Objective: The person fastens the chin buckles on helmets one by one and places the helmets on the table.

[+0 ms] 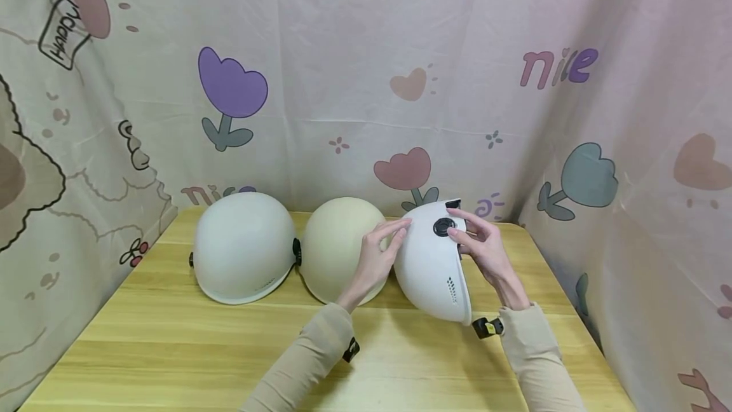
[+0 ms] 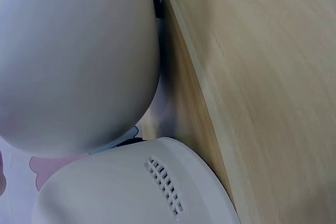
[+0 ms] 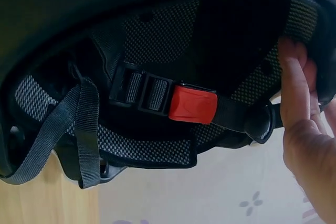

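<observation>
A white helmet (image 1: pixel 430 269) stands tipped on the right of the row, its opening facing right. My right hand (image 1: pixel 486 248) grips its edge, thumb by the round black disc (image 1: pixel 443 227) on the shell. In the right wrist view, the fingers of that hand (image 3: pixel 299 85) reach inside against the dark mesh lining (image 3: pixel 152 150). A red buckle (image 3: pixel 193 104) and black straps (image 3: pixel 88 129) show there. My left hand (image 1: pixel 379 259) touches the shell's crown side with its fingertips, fingers fairly straight. In the left wrist view, the left hand is mostly out of sight.
A cream helmet (image 1: pixel 337 247) sits in the middle, right beside the tipped one. Left of it rests an off-white helmet (image 1: pixel 244 247). All stand on a wooden table (image 1: pixel 189 355), with a printed curtain (image 1: pixel 343 56) behind and at both sides.
</observation>
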`<act>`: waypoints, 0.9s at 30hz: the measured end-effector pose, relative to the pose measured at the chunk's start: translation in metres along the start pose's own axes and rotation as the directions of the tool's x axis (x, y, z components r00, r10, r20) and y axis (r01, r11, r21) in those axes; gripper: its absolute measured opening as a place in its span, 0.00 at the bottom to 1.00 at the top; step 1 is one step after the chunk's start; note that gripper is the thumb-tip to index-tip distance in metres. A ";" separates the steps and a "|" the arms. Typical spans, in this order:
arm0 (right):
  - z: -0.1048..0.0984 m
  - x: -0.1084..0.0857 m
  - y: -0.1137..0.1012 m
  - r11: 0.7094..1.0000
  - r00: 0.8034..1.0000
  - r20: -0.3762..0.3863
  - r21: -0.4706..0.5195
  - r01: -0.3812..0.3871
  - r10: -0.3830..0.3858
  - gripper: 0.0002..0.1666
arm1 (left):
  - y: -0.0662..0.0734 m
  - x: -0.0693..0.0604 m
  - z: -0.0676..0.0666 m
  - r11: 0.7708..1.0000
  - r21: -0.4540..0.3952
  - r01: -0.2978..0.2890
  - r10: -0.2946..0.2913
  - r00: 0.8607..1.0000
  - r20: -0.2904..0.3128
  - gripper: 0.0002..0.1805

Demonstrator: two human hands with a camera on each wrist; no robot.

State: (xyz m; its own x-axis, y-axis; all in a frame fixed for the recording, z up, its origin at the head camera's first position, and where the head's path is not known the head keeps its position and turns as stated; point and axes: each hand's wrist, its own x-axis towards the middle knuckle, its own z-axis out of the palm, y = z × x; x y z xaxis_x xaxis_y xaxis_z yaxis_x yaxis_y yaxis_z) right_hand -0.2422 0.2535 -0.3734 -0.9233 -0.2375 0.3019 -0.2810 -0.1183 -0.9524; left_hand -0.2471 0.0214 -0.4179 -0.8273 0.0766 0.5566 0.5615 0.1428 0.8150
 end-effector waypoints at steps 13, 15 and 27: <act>-0.003 -0.002 0.004 0.975 0.998 -0.024 0.215 0.056 -0.052 0.25 | -0.001 0.000 -0.001 1.000 -0.020 0.023 -0.023 1.000 0.001 0.17; -0.004 -0.002 0.005 0.973 0.998 -0.033 0.226 0.055 -0.049 0.25 | -0.001 0.000 -0.002 1.000 -0.020 0.005 -0.005 1.000 0.011 0.17; -0.022 -0.005 0.009 0.959 0.997 -0.072 0.277 0.058 -0.039 0.24 | -0.002 -0.003 -0.002 1.000 -0.025 -0.001 0.003 0.998 0.062 0.20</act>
State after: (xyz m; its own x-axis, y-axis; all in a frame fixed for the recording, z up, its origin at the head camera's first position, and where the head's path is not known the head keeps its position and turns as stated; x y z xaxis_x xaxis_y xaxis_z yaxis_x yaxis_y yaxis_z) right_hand -0.2459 0.2744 -0.3842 -0.9281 -0.1624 0.3351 -0.2503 -0.3942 -0.8843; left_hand -0.2456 0.0190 -0.4209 -0.8253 0.1376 0.5477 0.5627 0.1181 0.8182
